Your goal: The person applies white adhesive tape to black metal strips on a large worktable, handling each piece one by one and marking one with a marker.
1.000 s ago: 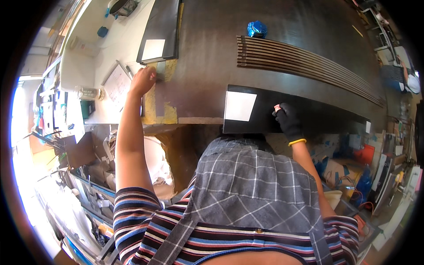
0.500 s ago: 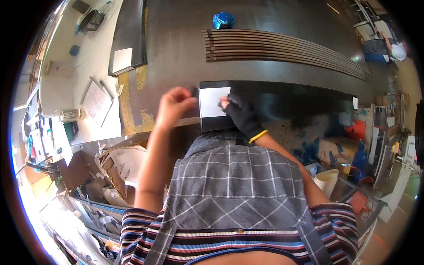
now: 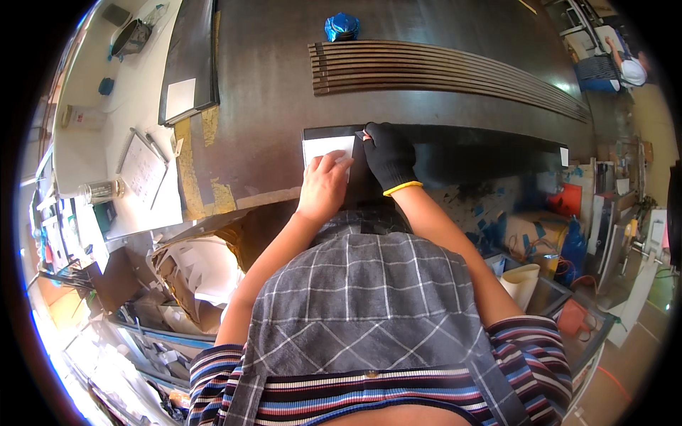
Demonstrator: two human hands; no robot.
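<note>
Dark table (image 3: 263,85) carries it all. Black panel (image 3: 469,153) lies along the table's near edge, long side roughly parallel to it. Slat bundle (image 3: 426,71) sits behind the panel, toward the far side, running to the table's right. Panel stack (image 3: 190,64) is over at the left edge.

Left hand (image 3: 327,183): bare, fingers slightly spread, tips resting on the white sheet (image 3: 325,145) at the panel's left end. Not gripping. Right hand (image 3: 391,150): black glove, fingers curled, tips together by the sheet's right edge, apparently pinching a small dark piece (image 3: 359,134). Too small to tell what it is.

Step in hand, my read: close work along that sheet edge, left steadying, right working. Next move calls for light left pressure so the sheet doesn't slide, and a controlled right pinch that spares the panel face.
</note>
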